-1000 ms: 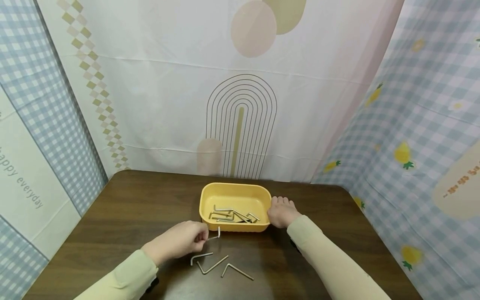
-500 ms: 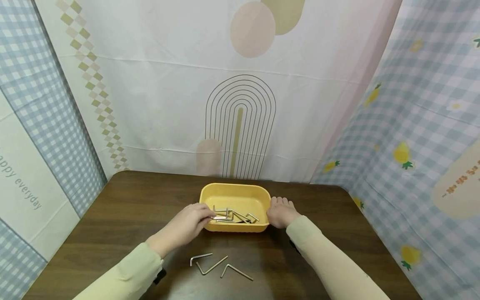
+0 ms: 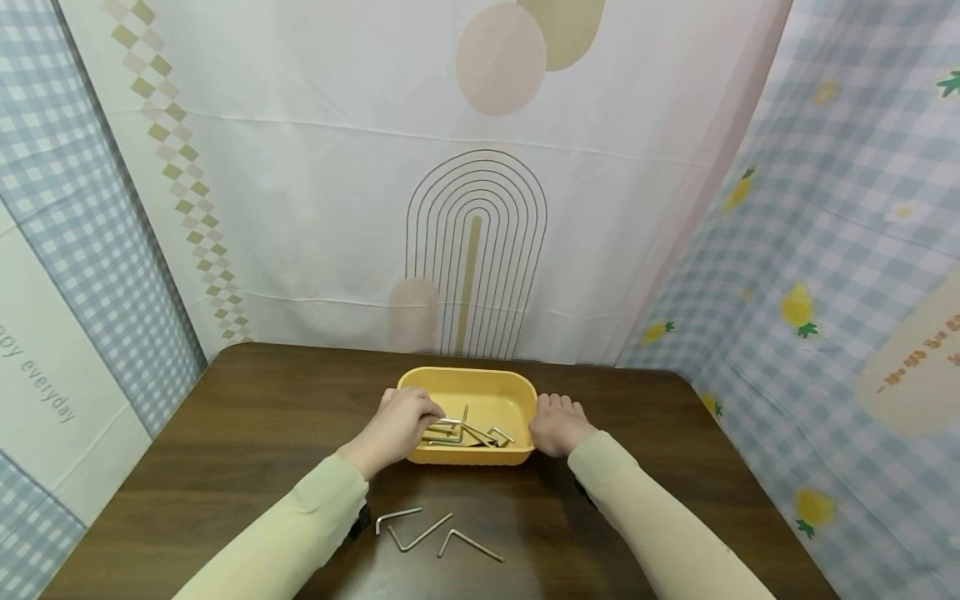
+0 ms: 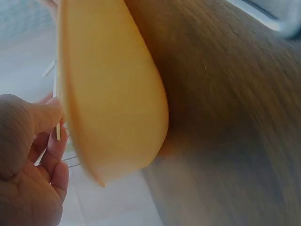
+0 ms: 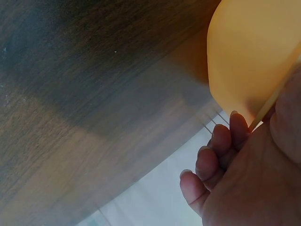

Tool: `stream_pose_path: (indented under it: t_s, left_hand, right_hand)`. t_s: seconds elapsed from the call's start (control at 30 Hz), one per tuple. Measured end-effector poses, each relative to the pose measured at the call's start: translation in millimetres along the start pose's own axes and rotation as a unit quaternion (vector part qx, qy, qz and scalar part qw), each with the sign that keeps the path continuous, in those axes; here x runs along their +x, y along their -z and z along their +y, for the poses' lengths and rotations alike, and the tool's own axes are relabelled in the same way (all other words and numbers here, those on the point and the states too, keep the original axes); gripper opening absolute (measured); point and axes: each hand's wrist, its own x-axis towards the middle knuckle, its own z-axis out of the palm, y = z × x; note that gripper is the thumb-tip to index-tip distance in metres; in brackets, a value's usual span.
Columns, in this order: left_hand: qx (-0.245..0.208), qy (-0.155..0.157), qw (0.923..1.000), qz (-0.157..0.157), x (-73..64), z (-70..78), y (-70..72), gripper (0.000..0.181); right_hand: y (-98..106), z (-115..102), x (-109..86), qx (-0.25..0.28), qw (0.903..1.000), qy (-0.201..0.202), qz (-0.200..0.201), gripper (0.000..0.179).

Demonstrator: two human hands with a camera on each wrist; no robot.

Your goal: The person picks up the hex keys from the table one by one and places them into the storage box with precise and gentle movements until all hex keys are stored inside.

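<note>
A yellow plastic bin (image 3: 471,457) stands on the table with several L-shaped hex keys (image 3: 477,432) lying inside. My left hand (image 3: 402,422) is over the bin's left part. Its thumb and fingers pinch a hex key (image 4: 57,87) at the rim, as the left wrist view shows; the fingers hide part of that key. At the bin's right end, my right hand (image 3: 560,426) grips the rim, its fingers (image 5: 220,137) curled by the wall in the right wrist view. On the table in front lie a silver hex key (image 3: 397,515) and two brassy ones, a left one (image 3: 422,537) and a right one (image 3: 477,546).
The dark wooden table (image 3: 300,392) reaches back to a pale patterned curtain (image 3: 330,208). Blue checked cloth (image 3: 795,208) hangs along the right side, and similar cloth (image 3: 75,167) hangs at the left.
My left hand has carried a hex key up from in front of the bin to over its inside. My right hand has stayed at the right rim; the three keys on the table lie unmoved.
</note>
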Motion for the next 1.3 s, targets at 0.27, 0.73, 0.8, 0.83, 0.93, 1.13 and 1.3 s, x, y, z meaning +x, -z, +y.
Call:
stream_pose_path:
  t_s: [0.27,0.73,0.8,0.83,0.93,1.13,1.3]
  left_hand:
    - [-0.013,0.014,0.9983,-0.055,8.6,-1.9,-11.9,0.013]
    - [-0.010,0.029,0.9934,-0.111,12.7,-0.9,-11.2,0.011]
    - [-0.011,0.030,0.9933,-0.111,12.7,-1.6,-12.0,0.010]
    - [-0.011,0.031,0.9933,-0.111,12.6,-1.9,-12.2,0.010]
    - [-0.014,0.033,0.9931,-0.112,12.7,-1.9,-12.1,0.008]
    - [-0.023,0.025,0.9925,-0.117,13.2,-2.2,-12.5,0.010]
    - [-0.031,0.024,0.9929,-0.113,14.1,-3.8,-14.9,0.007]
  right_hand:
    - [0,-2,0.4,-0.002,1.0000,0.002,0.003,0.025]
    - [1,-4,0.5,-0.004,1.0000,0.001,0.000,0.026]
    - [0,-3,1.2,-0.003,1.0000,0.002,0.000,0.026]
    - [0,-3,1.2,-0.003,1.0000,0.003,0.001,0.026]
    - [-1,-3,1.6,-0.002,1.0000,0.002,0.000,0.026]
    - [-1,-2,1.8,-0.004,1.0000,0.000,0.000,0.026]
    - [-1,-1,1.0,-0.002,1.0000,-0.003,0.000,0.027]
